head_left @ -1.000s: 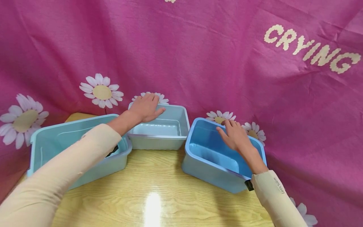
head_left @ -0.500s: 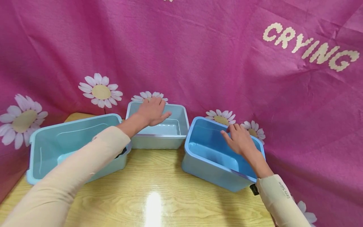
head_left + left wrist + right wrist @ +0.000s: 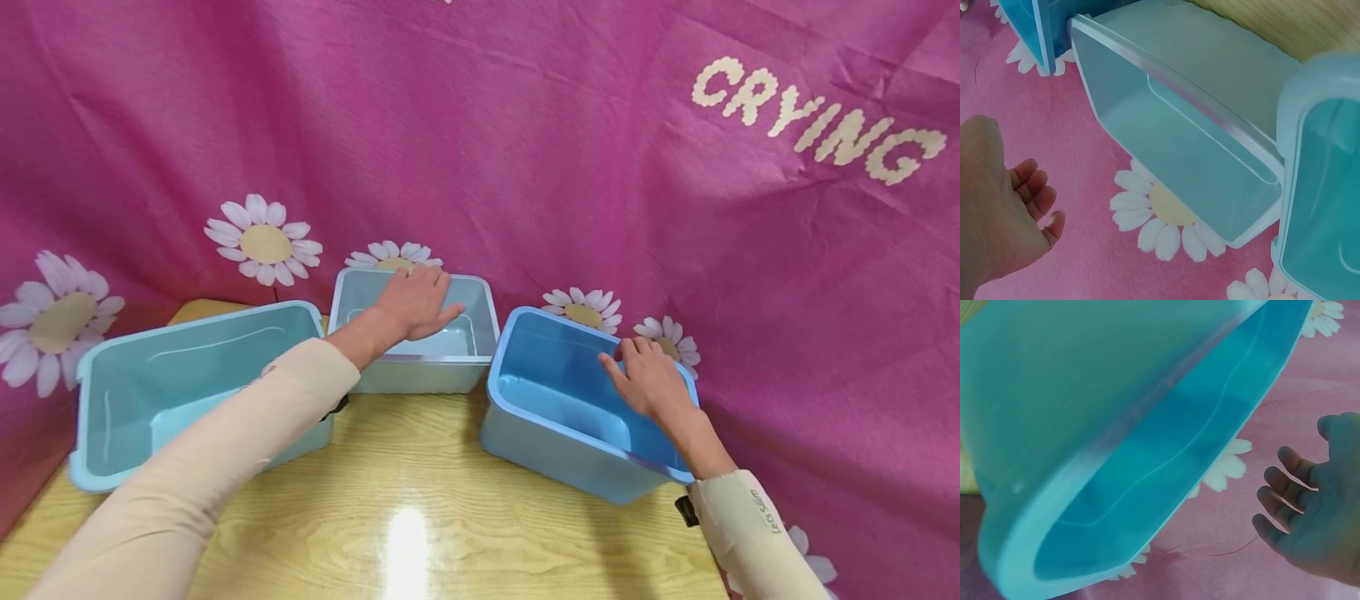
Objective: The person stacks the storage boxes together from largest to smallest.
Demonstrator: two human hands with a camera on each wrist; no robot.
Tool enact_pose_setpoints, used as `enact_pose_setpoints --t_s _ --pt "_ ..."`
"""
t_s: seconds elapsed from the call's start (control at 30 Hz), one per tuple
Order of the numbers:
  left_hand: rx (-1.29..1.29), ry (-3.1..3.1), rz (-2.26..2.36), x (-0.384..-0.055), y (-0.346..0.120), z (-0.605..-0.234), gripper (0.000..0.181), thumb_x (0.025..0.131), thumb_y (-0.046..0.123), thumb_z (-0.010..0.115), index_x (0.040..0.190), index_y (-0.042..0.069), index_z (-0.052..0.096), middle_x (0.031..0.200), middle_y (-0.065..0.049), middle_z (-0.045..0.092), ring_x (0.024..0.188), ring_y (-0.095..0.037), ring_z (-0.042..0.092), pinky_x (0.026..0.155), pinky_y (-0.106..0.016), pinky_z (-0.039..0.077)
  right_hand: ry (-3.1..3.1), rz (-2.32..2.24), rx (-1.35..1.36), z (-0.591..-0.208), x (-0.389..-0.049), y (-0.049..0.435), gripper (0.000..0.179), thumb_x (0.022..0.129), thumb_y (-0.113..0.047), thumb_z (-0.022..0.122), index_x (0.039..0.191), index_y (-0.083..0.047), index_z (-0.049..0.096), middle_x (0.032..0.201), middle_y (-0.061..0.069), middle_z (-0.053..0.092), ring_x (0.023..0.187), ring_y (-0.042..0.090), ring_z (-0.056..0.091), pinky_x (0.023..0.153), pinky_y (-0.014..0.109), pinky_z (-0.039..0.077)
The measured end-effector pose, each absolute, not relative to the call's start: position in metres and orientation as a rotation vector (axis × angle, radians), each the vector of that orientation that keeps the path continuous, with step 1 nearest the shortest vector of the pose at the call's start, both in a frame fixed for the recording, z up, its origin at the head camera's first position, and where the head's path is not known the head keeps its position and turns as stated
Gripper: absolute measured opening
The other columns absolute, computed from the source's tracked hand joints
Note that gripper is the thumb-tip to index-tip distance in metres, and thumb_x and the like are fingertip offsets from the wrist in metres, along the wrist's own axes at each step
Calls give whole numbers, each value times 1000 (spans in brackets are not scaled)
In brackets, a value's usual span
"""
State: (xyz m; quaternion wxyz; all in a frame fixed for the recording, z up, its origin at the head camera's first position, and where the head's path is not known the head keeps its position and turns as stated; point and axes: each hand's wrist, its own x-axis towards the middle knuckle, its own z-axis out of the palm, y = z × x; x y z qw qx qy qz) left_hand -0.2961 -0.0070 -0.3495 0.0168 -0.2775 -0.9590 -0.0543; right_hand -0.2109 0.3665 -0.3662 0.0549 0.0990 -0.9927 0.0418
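Three bins stand in an arc on a wooden table (image 3: 420, 500). My left hand (image 3: 417, 302) hovers over the pale grey-blue middle bin (image 3: 420, 377), its thumb out to the right and nothing held. In the left wrist view that hand (image 3: 997, 206) shows loosely bent fingers, apart from the bin. My right hand (image 3: 647, 377) is above the blue right bin (image 3: 562, 454), also holding nothing. The right wrist view has this hand (image 3: 1316, 500) with relaxed, slightly bent fingers, clear of the bin's rim (image 3: 1104, 450). No loose object shows inside the visible parts of the bins.
At the left stands a teal bin (image 3: 202, 333), partly covered by my left sleeve (image 3: 225, 458). Behind the bins hangs a magenta cloth (image 3: 480, 150) with printed daisies and lettering. The middle and right bins stand close together.
My left hand has moved right and slightly down over the middle bin. My right hand has shifted right and down over the blue bin. The bins stay in place.
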Motion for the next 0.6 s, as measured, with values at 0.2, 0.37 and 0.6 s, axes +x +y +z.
enact_pose_setpoints --t_s 0.2,0.37,0.6 --pt "-869 -2998 -163 -294 0 -352 58 103 50 38 131 -1 47 125 -14 52 119 -30 47 100 -50 36 -2990 93 294 -370 -208 375 34 102 -32 53 102 2 54 104 21 54 96 40 51 84 54 42" --pt "-884 -2981 -155 -292 7 -357 54 103 49 39 123 1 51 123 -14 55 118 -29 50 97 -49 38 -2981 43 265 -374 -204 384 36 101 -30 54 104 6 55 103 25 55 96 42 51 83 55 43" --pt "-905 -2974 -141 -289 16 -364 53 103 51 38 119 2 52 112 -11 54 107 -28 51 90 -45 40 -2977 -8 236 -378 -199 397 36 101 -29 53 104 7 55 93 23 53 88 40 53 75 53 45"
